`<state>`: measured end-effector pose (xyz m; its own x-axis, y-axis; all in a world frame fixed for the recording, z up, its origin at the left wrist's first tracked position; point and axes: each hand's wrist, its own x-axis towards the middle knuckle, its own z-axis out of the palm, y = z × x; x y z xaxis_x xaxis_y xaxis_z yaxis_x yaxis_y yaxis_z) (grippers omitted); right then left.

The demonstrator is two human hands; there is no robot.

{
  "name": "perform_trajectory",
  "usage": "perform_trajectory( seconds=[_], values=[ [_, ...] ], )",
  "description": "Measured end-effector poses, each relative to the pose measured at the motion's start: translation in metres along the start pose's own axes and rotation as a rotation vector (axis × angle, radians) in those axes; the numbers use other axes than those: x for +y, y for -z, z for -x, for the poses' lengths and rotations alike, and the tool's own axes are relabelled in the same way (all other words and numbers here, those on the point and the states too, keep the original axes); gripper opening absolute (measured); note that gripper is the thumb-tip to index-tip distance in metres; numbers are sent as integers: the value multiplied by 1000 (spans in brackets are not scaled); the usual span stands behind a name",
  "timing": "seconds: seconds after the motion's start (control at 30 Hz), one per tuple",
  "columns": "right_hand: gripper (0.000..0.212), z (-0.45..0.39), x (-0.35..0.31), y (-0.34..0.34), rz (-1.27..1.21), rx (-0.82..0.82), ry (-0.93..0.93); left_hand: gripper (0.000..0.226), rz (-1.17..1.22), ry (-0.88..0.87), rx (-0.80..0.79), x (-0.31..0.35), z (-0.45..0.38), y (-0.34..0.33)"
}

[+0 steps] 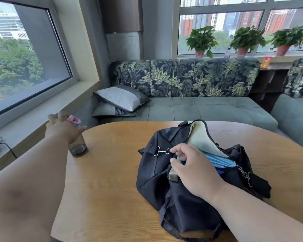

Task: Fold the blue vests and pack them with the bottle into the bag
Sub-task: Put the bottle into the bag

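right hand (192, 169) holds open bag (157, 172) containing blue vests (217, 160).

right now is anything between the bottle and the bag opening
Nothing visible does. The left hand is on the bottle at the table's left edge; bare tabletop runs to the bag, whose mouth the right hand holds open.

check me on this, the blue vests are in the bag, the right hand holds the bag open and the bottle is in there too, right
Not quite. In the head view the bottle is not in the bag: it stands on the table, at its left edge, with the left hand on it. The blue vests are in the bag, and the right hand holds it open.
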<state>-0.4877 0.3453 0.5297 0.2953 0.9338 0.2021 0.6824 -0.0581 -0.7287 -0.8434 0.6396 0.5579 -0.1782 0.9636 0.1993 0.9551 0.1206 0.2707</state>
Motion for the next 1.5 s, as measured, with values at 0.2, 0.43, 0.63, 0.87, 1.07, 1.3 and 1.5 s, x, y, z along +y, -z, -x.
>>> perform_trajectory(
  seconds=[0.2, 0.43, 0.63, 0.87, 1.07, 1.3, 1.5],
  values=[
    [16, 1, 0, 3, -23, -5, -5, 90, 56, 8, 22, 3, 3, 0],
    [15, 8, -5, 7, -45, -9, -13, 75, 81, -68, 61, 10, 39, 8],
    [18, 22, -14, 31, -119, 25, 2, 55, 457, -147, 144, 55, 126, 32],
    [19, 56, 22, 85, -68, 310, 28, 48, 876, -299, 238, 116, 243, 74],
    [12, 93, 86, 125, -85, 292, -414, 54, 1071, -372, 179, 163, 316, 91],
    [20, 107, 135, 117, -60, 11, -448, 52, 1044, -533, 59, 213, 383, 90],
    [62, 91, 139, 134, 34, 83, -412, 50, 975, -580, 26, 236, 399, 83]
  ],
)
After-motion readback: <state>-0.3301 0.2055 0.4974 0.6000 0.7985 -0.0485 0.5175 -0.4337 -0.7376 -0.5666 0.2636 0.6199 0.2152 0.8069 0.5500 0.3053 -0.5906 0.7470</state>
